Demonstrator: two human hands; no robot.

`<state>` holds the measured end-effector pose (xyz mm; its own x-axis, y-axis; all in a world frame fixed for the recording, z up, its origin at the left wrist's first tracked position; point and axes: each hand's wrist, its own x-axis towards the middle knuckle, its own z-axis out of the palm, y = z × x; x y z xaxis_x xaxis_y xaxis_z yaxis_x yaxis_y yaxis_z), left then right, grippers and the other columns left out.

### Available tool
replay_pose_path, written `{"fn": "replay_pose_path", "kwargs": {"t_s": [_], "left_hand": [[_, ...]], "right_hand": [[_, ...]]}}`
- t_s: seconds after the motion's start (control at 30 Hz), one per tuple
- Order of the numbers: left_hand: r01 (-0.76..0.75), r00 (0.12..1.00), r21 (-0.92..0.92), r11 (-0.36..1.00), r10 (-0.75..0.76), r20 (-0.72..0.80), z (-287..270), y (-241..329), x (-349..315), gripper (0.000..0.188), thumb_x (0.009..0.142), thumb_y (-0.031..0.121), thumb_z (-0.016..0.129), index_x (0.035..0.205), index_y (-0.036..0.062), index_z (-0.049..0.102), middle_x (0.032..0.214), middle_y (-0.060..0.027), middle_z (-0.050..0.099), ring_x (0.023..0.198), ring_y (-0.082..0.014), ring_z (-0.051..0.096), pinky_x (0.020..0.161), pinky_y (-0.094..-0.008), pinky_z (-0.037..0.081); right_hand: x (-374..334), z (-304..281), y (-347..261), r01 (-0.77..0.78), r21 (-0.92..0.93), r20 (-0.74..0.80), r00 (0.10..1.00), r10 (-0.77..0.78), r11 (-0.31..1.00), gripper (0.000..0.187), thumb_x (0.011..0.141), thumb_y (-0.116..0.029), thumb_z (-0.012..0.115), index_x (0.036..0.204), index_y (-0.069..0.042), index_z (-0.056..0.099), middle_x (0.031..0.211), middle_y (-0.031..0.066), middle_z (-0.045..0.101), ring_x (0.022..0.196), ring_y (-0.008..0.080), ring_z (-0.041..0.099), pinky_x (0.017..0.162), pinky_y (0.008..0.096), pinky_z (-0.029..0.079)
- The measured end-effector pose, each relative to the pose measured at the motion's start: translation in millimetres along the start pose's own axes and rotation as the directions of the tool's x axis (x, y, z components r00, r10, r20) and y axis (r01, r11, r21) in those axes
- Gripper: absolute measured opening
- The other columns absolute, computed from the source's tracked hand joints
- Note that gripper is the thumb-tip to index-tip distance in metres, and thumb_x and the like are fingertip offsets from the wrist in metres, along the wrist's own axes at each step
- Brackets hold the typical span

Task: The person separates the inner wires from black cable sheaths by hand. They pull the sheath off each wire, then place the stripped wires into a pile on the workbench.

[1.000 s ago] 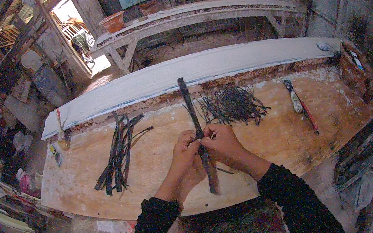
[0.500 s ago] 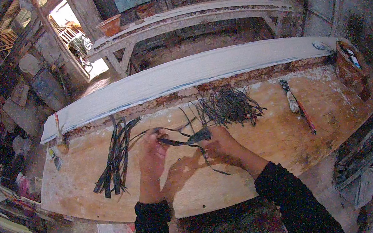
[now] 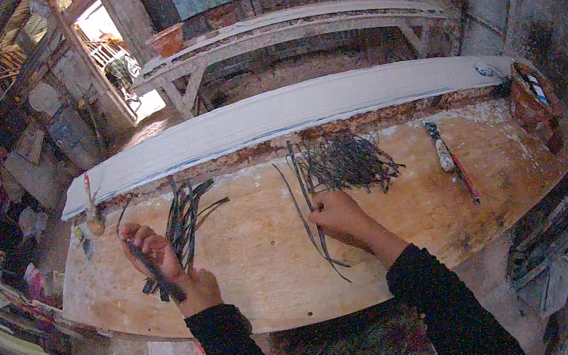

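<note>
My left hand (image 3: 152,258) is raised at the left with its fingers curled round a long dark piece (image 3: 156,272), which looks like a flat black strip. Behind and beside it a bundle of flat black strips (image 3: 185,219) lies on the wooden board (image 3: 263,277). Over the middle right of the board, my right hand (image 3: 341,217) pinches a narrow black strip (image 3: 302,182) that stretches above and below its fingers. A second thin black strip (image 3: 291,187) lies just left of it. Beyond this hand sits a tangled heap of thin black strands (image 3: 352,163).
A red pencil-like stick (image 3: 466,180) and a white-wrapped dark tool (image 3: 442,152) lie to the right. An orange-brown container (image 3: 533,97) stands at the right edge. A long white-topped ledge (image 3: 274,112) borders the far side; a bench (image 3: 290,28) stands behind.
My left hand has moved left and down, away from the right hand, carrying the dark piece over the bundle. My right hand has shifted slightly; the strip in it now lies straighter.
</note>
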<state>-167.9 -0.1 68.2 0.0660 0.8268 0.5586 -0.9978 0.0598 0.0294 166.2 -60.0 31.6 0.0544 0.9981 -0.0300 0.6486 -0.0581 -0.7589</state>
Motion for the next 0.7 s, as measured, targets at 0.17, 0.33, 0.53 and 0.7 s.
{"fn": "replay_pose_path", "kwargs": {"t_s": [0.17, 0.33, 0.53, 0.7], "left_hand": [[0.210, 0.972, 0.408, 0.889, -0.144, -0.186, -28.5, 4.3, 0.8, 0.015, 0.089, 0.021, 0.054, 0.098, 0.0091, 0.054, 0.087, -0.0011, 0.055, 0.070, -0.0096, 0.051, 0.055, -0.0201, 0.041], [0.365, 0.913, 0.764, 0.532, -0.043, -0.406, -10.4, -92.8, -11.0, 0.015, 0.085, 0.019, 0.060, 0.096, 0.0099, 0.056, 0.079, 0.0017, 0.057, 0.066, -0.0069, 0.053, 0.054, -0.0190, 0.040], [0.630, 0.776, 0.699, 0.338, -0.304, -0.552, 20.5, -154.2, -34.1, 0.014, 0.082, 0.004, 0.060, 0.095, 0.0045, 0.056, 0.081, -0.0034, 0.060, 0.064, -0.0110, 0.056, 0.058, -0.0223, 0.047], [0.661, 0.749, 0.627, 0.412, -0.325, -0.577, 18.5, -166.0, -41.8, 0.019, 0.079, -0.004, 0.061, 0.096, 0.0004, 0.054, 0.081, -0.0072, 0.060, 0.068, -0.0140, 0.059, 0.061, -0.0258, 0.050]], "right_hand": [[9.1, 11.5, 14.6, 0.098, -0.028, -0.039, 0.994, -0.099, 0.995, 0.026, 0.066, -0.026, 0.066, 0.076, -0.002, 0.062, 0.068, 0.0137, 0.060, 0.063, 0.0262, 0.060, 0.059, 0.0363, 0.047], [5.3, 11.9, 15.4, 0.136, -0.019, -0.102, 0.985, -0.137, 0.991, 0.024, 0.072, -0.023, 0.066, 0.081, -0.002, 0.063, 0.068, 0.0124, 0.060, 0.062, 0.0227, 0.058, 0.058, 0.0347, 0.046], [0.5, 9.1, 4.9, 0.180, 0.248, -0.202, 0.971, -0.131, 0.952, 0.019, 0.082, -0.020, 0.062, 0.088, -0.002, 0.064, 0.069, 0.0078, 0.060, 0.064, 0.0167, 0.057, 0.057, 0.0312, 0.045], [-2.7, 0.1, -11.0, -0.079, 0.586, 0.167, 0.986, -0.024, 0.807, 0.020, 0.084, -0.024, 0.062, 0.083, -0.004, 0.063, 0.076, 0.0064, 0.053, 0.067, 0.0171, 0.056, 0.053, 0.0285, 0.046]]}}
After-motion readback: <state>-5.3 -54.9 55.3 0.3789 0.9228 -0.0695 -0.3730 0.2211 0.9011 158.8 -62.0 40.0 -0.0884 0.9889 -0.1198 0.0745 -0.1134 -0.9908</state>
